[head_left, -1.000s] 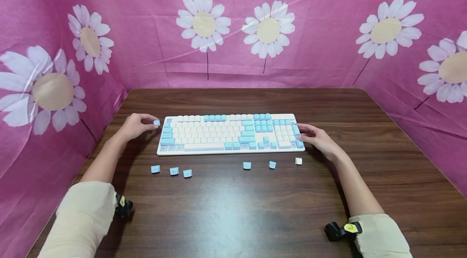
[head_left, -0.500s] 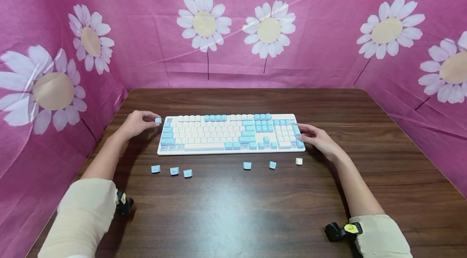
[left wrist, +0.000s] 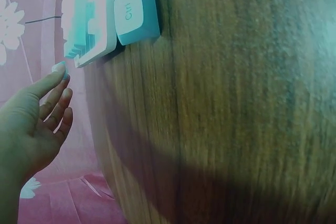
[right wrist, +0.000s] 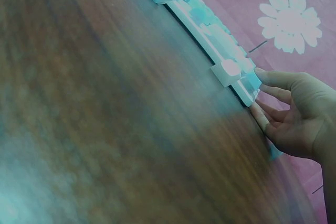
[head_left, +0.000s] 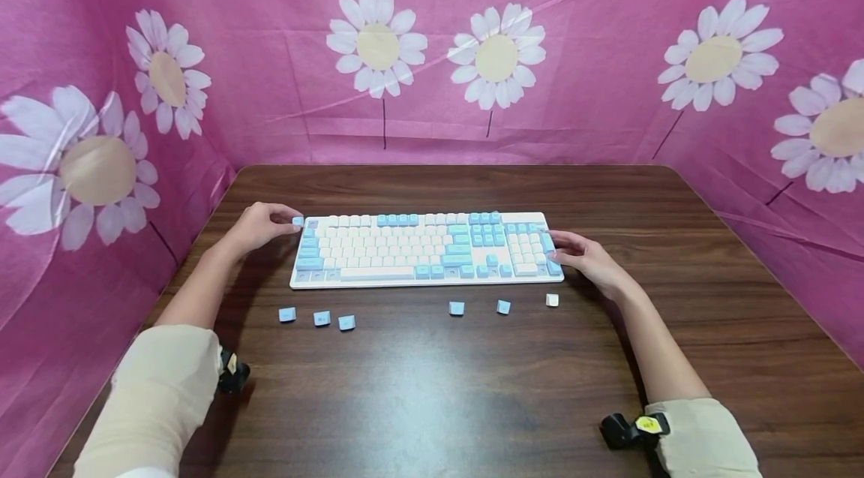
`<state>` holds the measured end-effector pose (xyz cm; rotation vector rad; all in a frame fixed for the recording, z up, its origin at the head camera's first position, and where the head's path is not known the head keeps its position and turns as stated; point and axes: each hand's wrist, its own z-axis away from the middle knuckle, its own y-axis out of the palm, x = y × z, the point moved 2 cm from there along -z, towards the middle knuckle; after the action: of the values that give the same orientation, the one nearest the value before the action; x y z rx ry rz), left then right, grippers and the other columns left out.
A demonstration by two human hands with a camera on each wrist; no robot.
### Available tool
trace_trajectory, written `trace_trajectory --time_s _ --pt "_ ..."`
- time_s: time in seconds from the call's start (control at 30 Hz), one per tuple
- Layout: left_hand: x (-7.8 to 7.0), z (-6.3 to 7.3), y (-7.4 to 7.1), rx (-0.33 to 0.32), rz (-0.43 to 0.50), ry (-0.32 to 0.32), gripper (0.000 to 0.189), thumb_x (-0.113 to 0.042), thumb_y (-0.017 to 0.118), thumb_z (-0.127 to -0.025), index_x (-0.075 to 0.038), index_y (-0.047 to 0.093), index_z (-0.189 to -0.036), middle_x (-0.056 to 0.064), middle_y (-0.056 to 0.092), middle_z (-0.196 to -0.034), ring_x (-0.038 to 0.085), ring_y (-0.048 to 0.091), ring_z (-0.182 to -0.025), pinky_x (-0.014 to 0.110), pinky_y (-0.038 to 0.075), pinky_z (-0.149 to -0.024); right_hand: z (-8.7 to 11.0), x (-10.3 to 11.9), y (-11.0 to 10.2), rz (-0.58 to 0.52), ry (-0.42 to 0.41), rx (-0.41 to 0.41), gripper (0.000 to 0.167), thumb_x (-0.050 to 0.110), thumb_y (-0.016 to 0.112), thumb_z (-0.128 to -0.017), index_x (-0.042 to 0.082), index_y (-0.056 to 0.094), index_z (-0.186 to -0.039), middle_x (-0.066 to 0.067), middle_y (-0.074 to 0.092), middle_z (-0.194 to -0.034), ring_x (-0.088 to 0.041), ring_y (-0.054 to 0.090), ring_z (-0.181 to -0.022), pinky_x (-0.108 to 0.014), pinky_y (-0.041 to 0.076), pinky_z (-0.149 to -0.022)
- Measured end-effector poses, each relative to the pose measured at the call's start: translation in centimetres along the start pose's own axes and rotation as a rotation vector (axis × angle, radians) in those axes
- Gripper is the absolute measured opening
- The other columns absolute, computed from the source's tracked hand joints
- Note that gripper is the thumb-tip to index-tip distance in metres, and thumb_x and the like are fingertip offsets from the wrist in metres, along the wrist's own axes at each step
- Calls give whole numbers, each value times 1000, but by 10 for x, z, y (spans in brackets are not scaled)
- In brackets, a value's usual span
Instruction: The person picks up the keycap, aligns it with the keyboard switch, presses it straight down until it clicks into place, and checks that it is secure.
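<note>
A white and light-blue keyboard [head_left: 378, 272] lies on the wooden table, with bare key spots along its bottom row and at its top-left corner. My left hand [head_left: 258, 227] pinches a small blue keycap [head_left: 298, 221] between thumb and fingertips, beside that top-left corner. The left wrist view has this keycap [left wrist: 62, 67] at the thumb tip, mostly covered by the fingers. On the opposite side, my right hand [head_left: 592, 262] holds the keyboard's right edge, the thumb over the end keys. The right wrist view shows some fingers [right wrist: 258, 114] low against the edge.
In front of the keyboard lie three loose blue keycaps [head_left: 322, 319] on the left, two blue keycaps [head_left: 457, 308] right of the middle, and a white keycap [head_left: 552, 300] near my right hand. A pink daisy-patterned cloth [head_left: 432, 133] hangs behind the table [head_left: 432, 388].
My left hand has moved slightly right and away from me, bringing the pinched keycap up to the keyboard's top-left corner. The right hand and the loose keycaps have stayed in place.
</note>
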<state>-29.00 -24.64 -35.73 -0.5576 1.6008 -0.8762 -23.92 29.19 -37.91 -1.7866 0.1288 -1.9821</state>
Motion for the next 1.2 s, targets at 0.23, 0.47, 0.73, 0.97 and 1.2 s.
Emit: trace_trajectory --time_s 0.23,0.47,0.73,0.97,1.2 --pt "-2 -3 2 13 6 3 28 -11 64 -87 6 63 -109 23 62 -102 33 56 -95 44 43 -79 -1 -2 1 -2 3 1 56 13 59 -91 -4 33 -138 -25 37 -135 -23 40 -112 -19 34 -84" --pt "-2 -8 4 15 -15 21 28 -13 65 -86 5 64 -107 22 62 -102 31 55 -93 42 42 -77 1 -1 2 -4 6 -1 56 13 58 -91 -4 33 -139 -25 37 -135 -26 39 -114 -20 34 -84" --pt "-4 -13 6 20 -10 42 27 -10 65 -86 7 63 -107 24 61 -104 34 55 -96 46 42 -82 0 -1 1 -2 -3 -2 56 12 58 -91 -4 33 -139 -25 37 -135 -26 40 -114 -19 34 -84" --pt "-7 -16 7 52 -11 50 28 -11 63 -87 7 62 -108 25 60 -107 36 53 -101 48 40 -85 -11 -21 -5 -20 -2 -9 60 17 62 -89 0 34 -140 -22 40 -135 -13 46 -107 -18 34 -85" --pt "-9 -18 8 78 -18 43 29 -12 63 -88 8 62 -108 24 61 -105 33 53 -98 47 40 -84 -6 -11 -3 -10 -9 -8 59 16 61 -90 -3 33 -139 -24 39 -134 -16 45 -109 -18 34 -86"
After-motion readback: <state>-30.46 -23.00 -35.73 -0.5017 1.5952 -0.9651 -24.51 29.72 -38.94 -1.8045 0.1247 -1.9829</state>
